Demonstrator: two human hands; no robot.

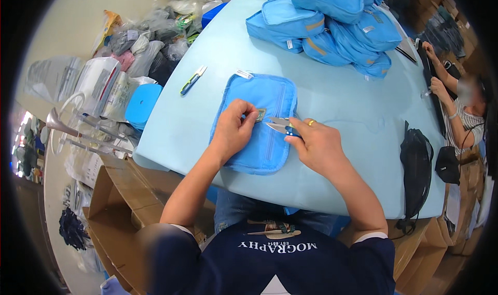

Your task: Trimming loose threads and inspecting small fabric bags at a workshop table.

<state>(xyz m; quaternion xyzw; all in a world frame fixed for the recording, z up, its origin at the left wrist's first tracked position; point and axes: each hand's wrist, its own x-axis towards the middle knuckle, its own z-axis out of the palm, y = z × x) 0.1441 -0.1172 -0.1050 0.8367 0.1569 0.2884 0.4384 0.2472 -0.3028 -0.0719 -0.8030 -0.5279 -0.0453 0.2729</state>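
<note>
1. One blue pouch [259, 149] lies flat on the bench [342, 95], by its near edge.
2. Right hand [319, 142]: fingers closed around thread snips [292, 132], blades parted, tips toward the other hand; best kept clear of cloth and skin.
3. Left hand [236, 123]: thumb and forefinger pinched together beside a small patch [261, 114]; whether they grip a thread, I cannot tell. Keeping the fabric taut should help.
4. Farther off, spare snips [193, 81] lie leftward; beyond, a pile of bags [332, 30].
</note>
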